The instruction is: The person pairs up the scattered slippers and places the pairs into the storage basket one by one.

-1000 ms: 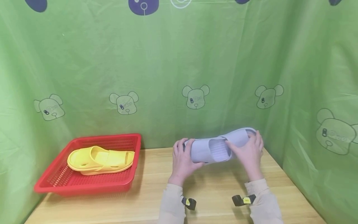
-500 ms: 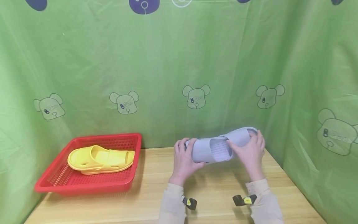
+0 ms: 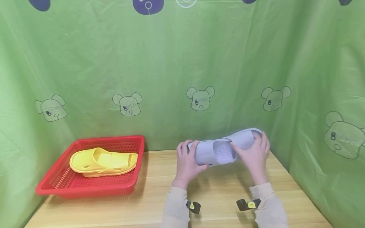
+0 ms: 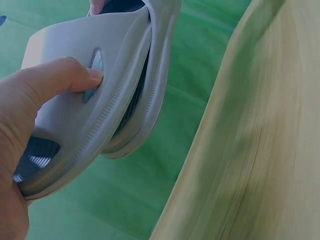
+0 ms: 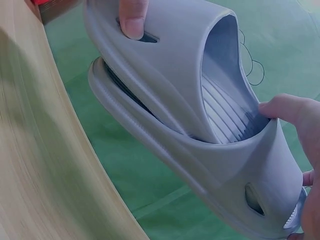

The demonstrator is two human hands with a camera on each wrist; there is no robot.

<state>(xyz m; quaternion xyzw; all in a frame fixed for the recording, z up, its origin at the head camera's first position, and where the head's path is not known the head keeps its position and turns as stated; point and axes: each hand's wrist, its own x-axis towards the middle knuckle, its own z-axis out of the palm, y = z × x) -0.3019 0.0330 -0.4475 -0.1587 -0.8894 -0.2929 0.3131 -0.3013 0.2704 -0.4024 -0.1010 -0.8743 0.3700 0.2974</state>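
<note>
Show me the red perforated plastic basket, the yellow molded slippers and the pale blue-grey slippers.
Red perforated plastic basket (image 3: 91, 191): head view, on its front wall.
Yellow molded slippers (image 3: 120, 160): head view, on the rightmost band.
Pale blue-grey slippers (image 5: 235, 169): right wrist view, on the lower slipper's broad band.

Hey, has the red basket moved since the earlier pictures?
No, the red basket shows no visible shift against the bear prints on the green curtain behind it.
</note>
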